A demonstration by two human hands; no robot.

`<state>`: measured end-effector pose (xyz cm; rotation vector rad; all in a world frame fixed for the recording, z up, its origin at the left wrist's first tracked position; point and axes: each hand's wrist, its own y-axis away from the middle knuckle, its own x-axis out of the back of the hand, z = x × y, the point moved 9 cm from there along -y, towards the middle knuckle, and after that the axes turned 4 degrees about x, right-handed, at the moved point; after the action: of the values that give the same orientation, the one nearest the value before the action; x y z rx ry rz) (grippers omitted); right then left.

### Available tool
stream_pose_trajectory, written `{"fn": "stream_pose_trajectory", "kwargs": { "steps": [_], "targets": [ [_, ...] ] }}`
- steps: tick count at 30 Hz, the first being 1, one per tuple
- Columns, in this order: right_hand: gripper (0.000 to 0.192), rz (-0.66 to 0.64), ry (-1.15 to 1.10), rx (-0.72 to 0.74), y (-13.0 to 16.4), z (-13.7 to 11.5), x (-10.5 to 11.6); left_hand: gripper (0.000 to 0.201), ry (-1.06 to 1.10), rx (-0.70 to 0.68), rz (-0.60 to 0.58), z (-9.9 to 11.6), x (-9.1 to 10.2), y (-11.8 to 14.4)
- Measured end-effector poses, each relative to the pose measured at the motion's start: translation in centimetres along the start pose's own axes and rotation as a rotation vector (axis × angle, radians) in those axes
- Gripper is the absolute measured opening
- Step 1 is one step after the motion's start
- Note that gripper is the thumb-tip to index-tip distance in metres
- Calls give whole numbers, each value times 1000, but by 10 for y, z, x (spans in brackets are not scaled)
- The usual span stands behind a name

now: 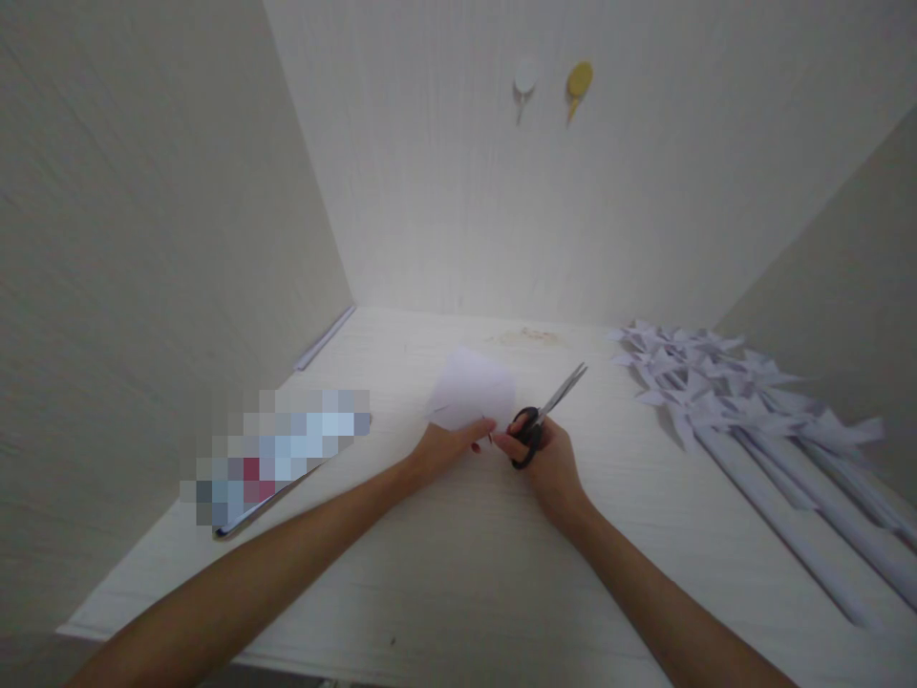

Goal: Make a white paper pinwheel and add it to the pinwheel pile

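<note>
Head view. Nearest the lens, two bare forearms reaching forward over the pale table, converging toward the middle. Left hand pinching the near edge of a white sheet of paper between thumb and fingers, a clenched grip on the sheet, holding it slightly raised and fanned away from the body, probably so the free edge stays taut and open to the blades. Right hand just beside the left grip, almost touching it, fingers threaded through the black handles of the scissors, a closed grip on the tool. Blades pointing up and away to the right of the paper, apart from the sheet, tips seemingly together or nearly so; hard to tell at this size. Angle of the tool likely set by the wrist resting low on the table.

Left of the left grip, well apart, a flat stack or booklet lying on the table, its cover blurred out, unreadable. Right of the right grip, well apart, a heap of white paper pinwheels on long rolled paper sticks, laid side by side with heads toward the back wall, likely to keep them clear of the cutting. Beyond both grips, on the back wall, two small hooks, one white, one yellow. A faint brownish stain on the table past the paper.
</note>
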<state>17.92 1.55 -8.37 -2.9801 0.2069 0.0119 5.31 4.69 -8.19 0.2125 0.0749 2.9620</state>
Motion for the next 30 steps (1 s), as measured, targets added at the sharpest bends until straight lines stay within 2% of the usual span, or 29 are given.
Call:
{"fn": "stream_pose_trajectory", "kwargs": {
  "steps": [8, 14, 19, 25, 30],
  "targets": [
    [26, -19, 24, -21, -1, 2, -1, 16, 83, -7, -23, 3, 0, 0],
    [28, -183, 82, -50, 1, -3, -14, 20, 290, -23, 122, -7, 18, -13],
    [44, -359, 326, -4, 10, -11, -23, 14, 512, -17, 217, -13, 32, -22],
    [51, -502, 540, -148, 22, 4, -27, 12, 630, -16, 215, -14, 34, -24],
    [50, -541, 573, -230, 25, 12, -27, 11, 647, 25, 215, -16, 33, -23]
  ]
}}
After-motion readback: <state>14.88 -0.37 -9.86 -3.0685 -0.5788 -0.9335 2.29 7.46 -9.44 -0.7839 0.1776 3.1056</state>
